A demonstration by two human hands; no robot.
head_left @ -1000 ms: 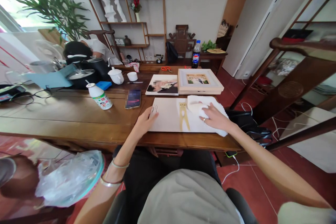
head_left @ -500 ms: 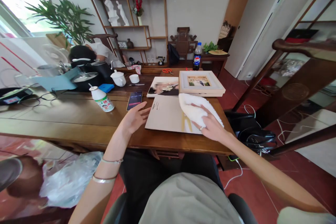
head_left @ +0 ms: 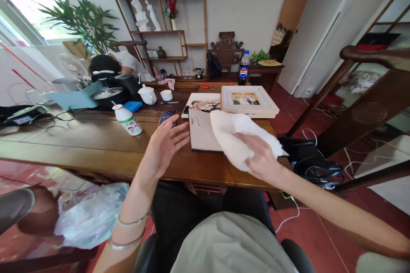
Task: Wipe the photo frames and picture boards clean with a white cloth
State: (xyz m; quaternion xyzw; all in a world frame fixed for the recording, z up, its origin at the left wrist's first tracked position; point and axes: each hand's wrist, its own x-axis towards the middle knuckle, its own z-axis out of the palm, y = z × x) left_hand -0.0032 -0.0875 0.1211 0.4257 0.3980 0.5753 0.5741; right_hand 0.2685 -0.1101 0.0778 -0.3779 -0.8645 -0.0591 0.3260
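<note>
My right hand (head_left: pixel 261 158) grips a white cloth (head_left: pixel 238 134) at the right part of a pale board (head_left: pixel 203 134) with small print on its left side. The cloth and hand hide much of the board, which lies near the table's front edge. My left hand (head_left: pixel 168 145) is held beside the board's left edge, fingers apart, with nothing in it. Just behind that hand is a phone (head_left: pixel 167 115), partly covered by the fingers. Behind the board lie a photo panel (head_left: pixel 203 103) and a white framed picture (head_left: pixel 250 100).
On the wooden table (head_left: pixel 153 160) stand a white-green bottle (head_left: pixel 128 120), a teapot (head_left: pixel 147 94), a cup (head_left: pixel 166 95), a cola bottle (head_left: pixel 244 68) and orange-handled scissors (head_left: pixel 207 86). Pots (head_left: pixel 107 96) fill the left back, near a person bent over (head_left: pixel 124 62). A plastic bag (head_left: pixel 92 215) sits at lower left.
The cloth has been bunched up and now spreads wider over the board's right side. The board's left edge sits further right, and my left hand has turned more upright.
</note>
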